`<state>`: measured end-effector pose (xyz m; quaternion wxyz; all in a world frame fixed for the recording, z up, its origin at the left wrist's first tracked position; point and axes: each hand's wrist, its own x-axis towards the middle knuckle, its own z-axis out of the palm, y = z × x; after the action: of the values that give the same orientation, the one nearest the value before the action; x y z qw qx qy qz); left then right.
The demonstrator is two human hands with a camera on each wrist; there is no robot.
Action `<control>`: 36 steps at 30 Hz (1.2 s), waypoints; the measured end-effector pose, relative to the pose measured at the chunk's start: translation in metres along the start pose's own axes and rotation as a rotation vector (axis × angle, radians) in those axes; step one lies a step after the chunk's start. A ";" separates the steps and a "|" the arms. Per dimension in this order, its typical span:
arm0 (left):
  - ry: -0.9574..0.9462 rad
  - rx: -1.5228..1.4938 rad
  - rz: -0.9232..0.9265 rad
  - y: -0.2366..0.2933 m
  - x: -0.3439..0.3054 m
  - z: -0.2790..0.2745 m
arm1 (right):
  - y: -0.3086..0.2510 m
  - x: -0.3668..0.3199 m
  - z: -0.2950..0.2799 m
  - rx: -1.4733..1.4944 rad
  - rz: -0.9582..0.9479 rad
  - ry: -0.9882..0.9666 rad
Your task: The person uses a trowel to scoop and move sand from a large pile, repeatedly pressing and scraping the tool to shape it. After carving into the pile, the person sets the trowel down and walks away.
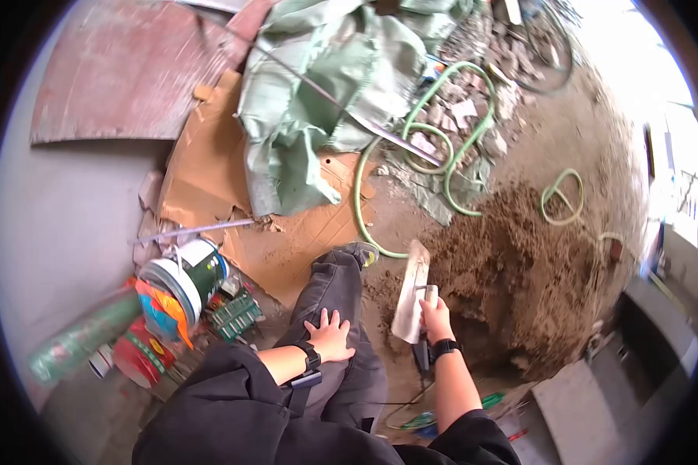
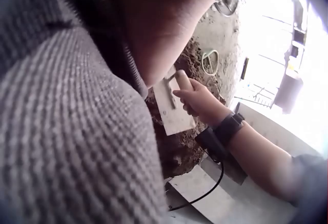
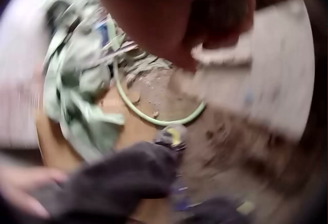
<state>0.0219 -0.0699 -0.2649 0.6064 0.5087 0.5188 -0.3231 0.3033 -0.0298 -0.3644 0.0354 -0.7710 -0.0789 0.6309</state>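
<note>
My left hand [image 1: 332, 341] rests with spread fingers on the grey trousers [image 1: 318, 306], at the knee. My right hand [image 1: 437, 316] grips the handle of a plastering trowel [image 1: 408, 306], its flat metal blade smeared with pale dirt. Fingers wrap the handle in the left wrist view, where the trowel's blade [image 2: 169, 111] lies beyond my palm. Right beside the trowel is a heap of brown sand [image 1: 512, 263], with a dark hollow at its near side. In the blurred right wrist view the blade [image 3: 282, 65] spreads out past my knuckles.
A green hose [image 1: 361, 201] loops over the ground ahead, near rubble [image 1: 461, 112] and a green tarp [image 1: 302, 139]. Flattened cardboard [image 1: 202, 170] lies at left. A white bucket [image 1: 174, 279] and a red container [image 1: 139, 356] stand by my left side; a grey slab [image 1: 574, 403] lies at right.
</note>
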 end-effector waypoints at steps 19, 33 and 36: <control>0.106 -0.149 -0.006 0.013 0.000 0.046 | -0.102 0.173 0.046 -1.032 -0.467 0.310; 0.070 -0.475 -0.280 -0.081 -0.044 0.178 | -0.034 0.053 0.162 -1.725 -1.109 0.008; 0.217 -0.591 -0.229 -0.111 -0.038 0.246 | -0.004 0.091 0.245 -1.785 -1.383 -0.192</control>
<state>-0.0158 -0.3402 -0.2732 0.6286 0.2806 0.7055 -0.1684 0.0812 -0.0219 -0.5014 -0.1923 -0.2601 -0.9124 0.2506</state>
